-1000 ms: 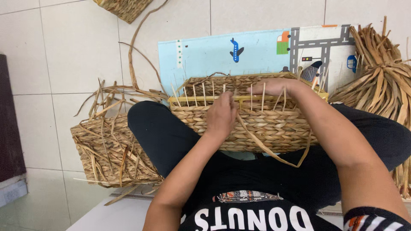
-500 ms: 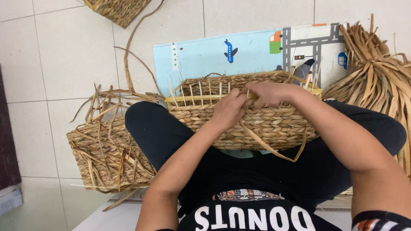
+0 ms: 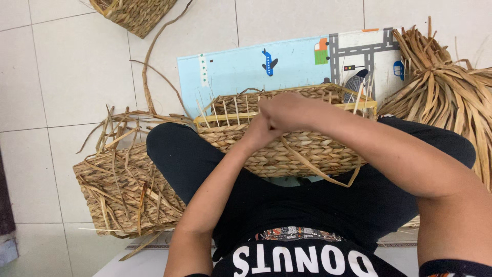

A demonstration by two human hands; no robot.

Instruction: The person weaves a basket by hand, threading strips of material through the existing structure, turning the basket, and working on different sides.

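1. A second woven basket [image 3: 125,192], bristling with loose dry strands, is sitting on the tiled floor [image 3: 66,77] just beside the person's left knee. A third basket [image 3: 136,13] is showing partly at the top edge, well apart from the hands.
2. A big bundle of dried leaves [image 3: 446,92] is lying to the right, close to the right knee, and a pale blue play mat [image 3: 287,66] with road and plane pictures is spreading out under and beyond the lap. A long curling strand [image 3: 148,72] is trailing across the tiles between the top basket and the mat.
3. Nothing is blocking the hands themselves, but the right forearm is crossing over the near wall of the half-woven basket [image 3: 302,151] and hiding part of its rim.
4. That basket is resting in the lap, across the black-clad legs, tilted with its opening facing away. Its wall is tightly braided in tan fibre; thin pale upright stakes are sticking up from the unfinished rim, and a loose strand is hanging down off its front.
5. The left hand [image 3: 261,131] is curling closed at the rim, pressing against the weave beside the stakes.
6. The right hand [image 3: 287,110] is bending over the same spot, touching the left hand, fingers folded inward; what fibre they are pinching I cannot tell.
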